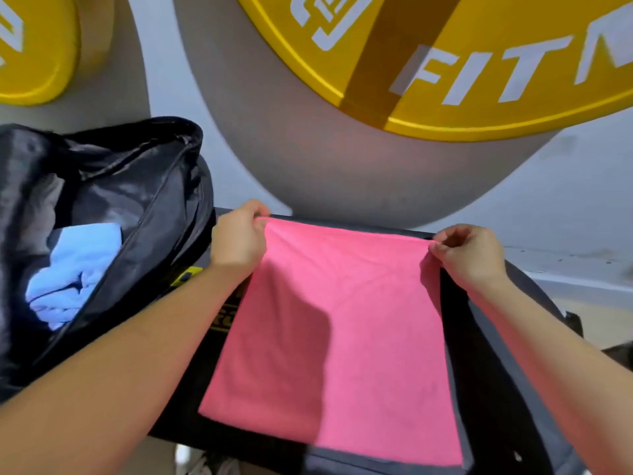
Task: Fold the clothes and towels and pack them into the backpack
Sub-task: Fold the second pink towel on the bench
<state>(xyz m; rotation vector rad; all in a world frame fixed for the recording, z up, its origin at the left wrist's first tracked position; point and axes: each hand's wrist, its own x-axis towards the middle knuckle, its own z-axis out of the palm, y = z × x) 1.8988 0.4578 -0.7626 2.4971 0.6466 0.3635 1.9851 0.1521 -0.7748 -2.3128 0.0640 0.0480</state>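
Because a towel folds cleanly only when its edge is drawn straight, the person has pinched the two far corners of the pink towel [337, 341], the left hand [238, 240] closed on the far-left corner and the right hand [471, 257] closed on the far-right corner, fingers narrow around the cloth rather than spread. Held this way, the far edge runs taut between the hands while the rest of the towel lies flat on the black padded bench [493, 389], its near edge close to the bench's front; the flat surface seems chosen so the cloth can be smoothed and doubled over without bunching. Just to the left, touching the bench's end, the black backpack [113, 186] stands with its main zip undone and its mouth gaping toward the person, probably so each folded piece can go in with a short reach. A pale blue garment [73, 272] already sits inside it, loosely bundled. As a judgement, the packing is partly done and this towel is at the start of its fold. On the wall behind, a large yellow sign [479, 63] carries white letters reading "FIT", followed by a letter cut off at the frame's edge, beside a white interlocking logo. A yellow label on the bench beside the left forearm carries printing too hidden to read.
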